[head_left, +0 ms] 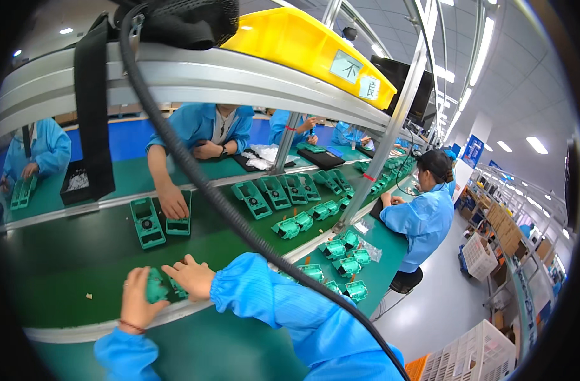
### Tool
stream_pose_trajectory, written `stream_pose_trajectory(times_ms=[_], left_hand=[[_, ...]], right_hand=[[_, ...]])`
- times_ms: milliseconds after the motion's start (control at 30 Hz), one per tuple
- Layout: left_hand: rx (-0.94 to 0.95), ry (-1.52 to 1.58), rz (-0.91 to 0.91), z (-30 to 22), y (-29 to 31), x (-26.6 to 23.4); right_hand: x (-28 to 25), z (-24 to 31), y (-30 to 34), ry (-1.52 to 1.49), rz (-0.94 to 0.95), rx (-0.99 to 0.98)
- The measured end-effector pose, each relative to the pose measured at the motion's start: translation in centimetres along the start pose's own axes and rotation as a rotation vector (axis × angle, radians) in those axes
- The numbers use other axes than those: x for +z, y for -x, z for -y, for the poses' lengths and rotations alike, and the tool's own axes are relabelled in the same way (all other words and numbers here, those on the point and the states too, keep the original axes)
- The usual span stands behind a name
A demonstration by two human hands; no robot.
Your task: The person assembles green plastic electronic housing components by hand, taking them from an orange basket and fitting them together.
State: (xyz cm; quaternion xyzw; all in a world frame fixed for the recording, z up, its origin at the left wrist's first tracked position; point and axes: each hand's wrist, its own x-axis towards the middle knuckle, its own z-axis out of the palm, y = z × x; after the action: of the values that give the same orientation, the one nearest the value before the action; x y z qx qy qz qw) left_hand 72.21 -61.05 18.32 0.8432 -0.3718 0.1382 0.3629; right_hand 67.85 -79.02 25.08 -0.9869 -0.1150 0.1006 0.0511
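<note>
At the near edge of the conveyor, my left hand (138, 297) is closed round a small green plastic housing (156, 286). Just to its right, my right hand (192, 277) bends over a second green housing (178, 290), gripping it from above; part of that piece is hidden under the fingers. The two pieces are close side by side. Beyond them on the dark green belt (61, 267) lies a longer green casing (147, 222) with a round black part in its middle. A co-worker's hand (173, 202) rests on another casing (178, 223) beside it.
Rows of green casings (252, 199) and smaller housings (293, 225) stand along the belt to the right. More housings (348, 265) sit on the right-hand table. A black cable (204, 184) crosses in front. Overhead is a yellow bin (290, 38); a co-worker (417, 216) sits at right.
</note>
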Motion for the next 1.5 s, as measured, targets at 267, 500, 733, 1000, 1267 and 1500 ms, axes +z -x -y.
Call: stream_pose_trajectory(times_ms=[267,500,733,1000,1267,1500], left_hand=[[-0.435,1.62,-0.263,-3.9,15.9,-11.1],[-0.622,1.923,-0.378,-10.5,24.2,-8.9],[-0.648,1.921,-0.343,-12.6,26.7,-10.0],[-0.724,2.032,-0.196,-13.9,24.7,-10.4],[-0.703,2.056,-0.288,-12.9,25.8,-9.2],[-0.61,1.087,-0.159,-12.4,24.4,-11.1]], right_hand=[[1.8,8.8,10.7,-1.5,-0.001,-0.299],[10.0,11.3,16.0,-2.307,0.15,-0.162],[10.7,12.4,17.9,-2.396,0.117,-0.105],[11.4,12.1,17.8,-2.318,0.175,-0.06],[11.8,12.2,17.1,-2.362,0.219,-0.096],[8.6,11.2,16.9,-1.312,-0.082,-0.206]])
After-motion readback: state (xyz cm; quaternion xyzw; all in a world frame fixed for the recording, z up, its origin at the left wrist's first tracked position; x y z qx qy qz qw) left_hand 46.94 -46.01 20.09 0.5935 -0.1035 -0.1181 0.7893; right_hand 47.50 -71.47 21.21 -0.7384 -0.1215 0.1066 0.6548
